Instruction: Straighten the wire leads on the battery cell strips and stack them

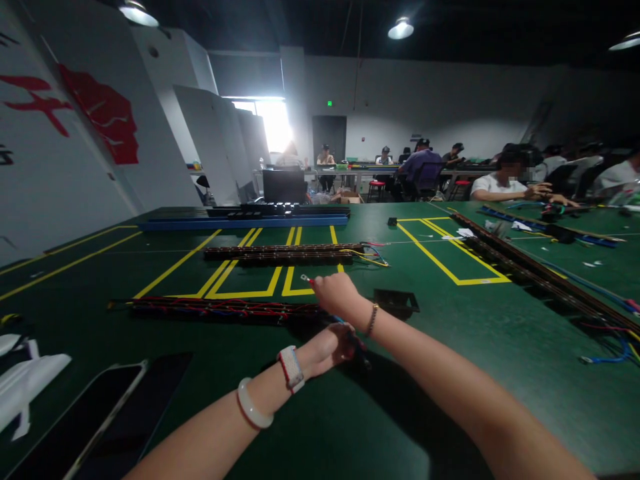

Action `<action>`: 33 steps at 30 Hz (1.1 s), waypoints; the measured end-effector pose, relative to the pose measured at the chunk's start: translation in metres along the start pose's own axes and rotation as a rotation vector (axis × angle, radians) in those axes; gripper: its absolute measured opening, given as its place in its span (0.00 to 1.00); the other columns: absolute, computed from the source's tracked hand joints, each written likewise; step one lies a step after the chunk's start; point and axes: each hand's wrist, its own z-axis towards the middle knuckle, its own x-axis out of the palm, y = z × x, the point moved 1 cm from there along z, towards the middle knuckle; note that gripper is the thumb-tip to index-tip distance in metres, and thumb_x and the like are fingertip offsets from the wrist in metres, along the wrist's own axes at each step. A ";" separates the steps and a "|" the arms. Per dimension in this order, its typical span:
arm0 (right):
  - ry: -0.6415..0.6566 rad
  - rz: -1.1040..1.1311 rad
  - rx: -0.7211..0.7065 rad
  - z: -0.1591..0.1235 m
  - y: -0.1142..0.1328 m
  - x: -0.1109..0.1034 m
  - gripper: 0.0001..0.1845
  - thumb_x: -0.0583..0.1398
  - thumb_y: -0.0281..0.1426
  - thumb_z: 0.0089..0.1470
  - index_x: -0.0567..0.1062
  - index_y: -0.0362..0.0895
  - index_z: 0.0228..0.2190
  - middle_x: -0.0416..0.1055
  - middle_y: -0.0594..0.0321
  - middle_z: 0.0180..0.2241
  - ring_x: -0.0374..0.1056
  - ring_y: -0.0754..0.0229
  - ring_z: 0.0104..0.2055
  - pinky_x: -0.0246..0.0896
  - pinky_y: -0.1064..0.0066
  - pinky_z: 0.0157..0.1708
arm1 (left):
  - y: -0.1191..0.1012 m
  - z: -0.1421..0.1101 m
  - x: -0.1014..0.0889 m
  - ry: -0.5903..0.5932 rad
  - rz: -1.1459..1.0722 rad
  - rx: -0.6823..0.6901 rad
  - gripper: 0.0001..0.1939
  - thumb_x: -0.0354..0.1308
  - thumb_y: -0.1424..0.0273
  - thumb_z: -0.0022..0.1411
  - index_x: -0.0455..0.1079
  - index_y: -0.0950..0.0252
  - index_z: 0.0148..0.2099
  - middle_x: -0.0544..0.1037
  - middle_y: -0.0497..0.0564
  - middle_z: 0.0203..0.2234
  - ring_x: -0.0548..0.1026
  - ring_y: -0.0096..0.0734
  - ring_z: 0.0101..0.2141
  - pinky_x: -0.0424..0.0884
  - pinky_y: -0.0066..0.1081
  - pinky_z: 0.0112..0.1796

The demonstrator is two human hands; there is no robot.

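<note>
My right hand [336, 295] is closed in a pinch on a red wire, with its metal lug [305, 277] sticking out to the left. Below it, my left hand [327, 348], palm turned partly up, curls round dark cables [361, 353] at the right end of a long dark strip [225, 309]. Red and blue wires run along that strip, which lies flat on the table. My right wrist passes close above the left fingers and partly hides them. A flat black part with a cut-out [397, 302] lies just right of my right wrist.
Beyond my hands lies a second wired strip [280, 255]; blue and black rails [245, 220] lie farther back. Long strips [540, 267] run down the right side. Two dark flat panels [125, 413] and white wrapping [30, 380] lie front left. A person [505, 180] sits across the table.
</note>
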 end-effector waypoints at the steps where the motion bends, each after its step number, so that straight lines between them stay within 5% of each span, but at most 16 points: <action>1: 0.003 -0.009 -0.032 0.003 0.008 0.002 0.15 0.47 0.26 0.60 0.71 0.36 0.39 0.72 0.49 0.33 0.69 0.55 0.33 0.59 0.67 0.32 | -0.001 -0.002 0.002 -0.023 -0.020 0.008 0.06 0.45 0.75 0.63 0.61 0.69 0.34 0.70 0.49 0.23 0.67 0.21 0.21 0.60 0.23 0.26; 5: 0.003 -0.030 -0.096 0.001 0.012 0.001 0.14 0.47 0.27 0.60 0.71 0.36 0.39 0.71 0.49 0.33 0.69 0.56 0.33 0.58 0.68 0.31 | -0.003 -0.006 0.006 -0.046 -0.042 0.002 0.06 0.45 0.76 0.63 0.62 0.69 0.34 0.69 0.49 0.23 0.68 0.21 0.23 0.62 0.23 0.28; 10: -0.117 0.309 -0.027 -0.029 -0.037 -0.004 0.27 0.41 0.46 0.64 0.70 0.40 0.41 0.72 0.56 0.30 0.67 0.61 0.31 0.54 0.73 0.30 | -0.002 -0.002 0.005 0.009 0.023 0.002 0.11 0.42 0.72 0.66 0.61 0.70 0.33 0.73 0.56 0.27 0.68 0.23 0.22 0.58 0.23 0.25; 13: -0.339 0.465 -0.010 -0.053 -0.066 0.009 0.26 0.40 0.41 0.65 0.71 0.42 0.42 0.72 0.57 0.35 0.66 0.62 0.36 0.55 0.72 0.35 | 0.000 0.001 0.002 0.052 0.030 0.008 0.11 0.42 0.69 0.67 0.61 0.71 0.35 0.74 0.58 0.28 0.67 0.21 0.20 0.58 0.23 0.25; 16: -0.435 0.319 0.002 -0.072 -0.083 0.032 0.19 0.46 0.37 0.64 0.73 0.41 0.41 0.72 0.56 0.35 0.65 0.60 0.37 0.54 0.69 0.39 | 0.001 0.003 0.000 0.056 0.012 0.004 0.12 0.42 0.67 0.68 0.61 0.71 0.38 0.74 0.59 0.30 0.69 0.22 0.21 0.60 0.23 0.26; 24: -0.335 -0.045 -0.217 -0.086 -0.090 0.072 0.14 0.54 0.30 0.60 0.73 0.46 0.45 0.70 0.58 0.36 0.62 0.60 0.40 0.50 0.63 0.48 | 0.002 0.000 -0.001 -0.003 0.067 0.053 0.11 0.44 0.67 0.68 0.59 0.71 0.40 0.75 0.59 0.31 0.71 0.23 0.23 0.62 0.23 0.27; 33: -0.304 -0.062 -0.196 -0.085 -0.091 0.074 0.14 0.55 0.28 0.59 0.73 0.47 0.45 0.69 0.59 0.32 0.60 0.60 0.37 0.49 0.64 0.46 | -0.020 -0.008 -0.013 -0.017 0.618 -0.001 0.21 0.45 0.55 0.64 0.63 0.72 0.37 0.69 0.49 0.20 0.58 0.16 0.12 0.50 0.22 0.16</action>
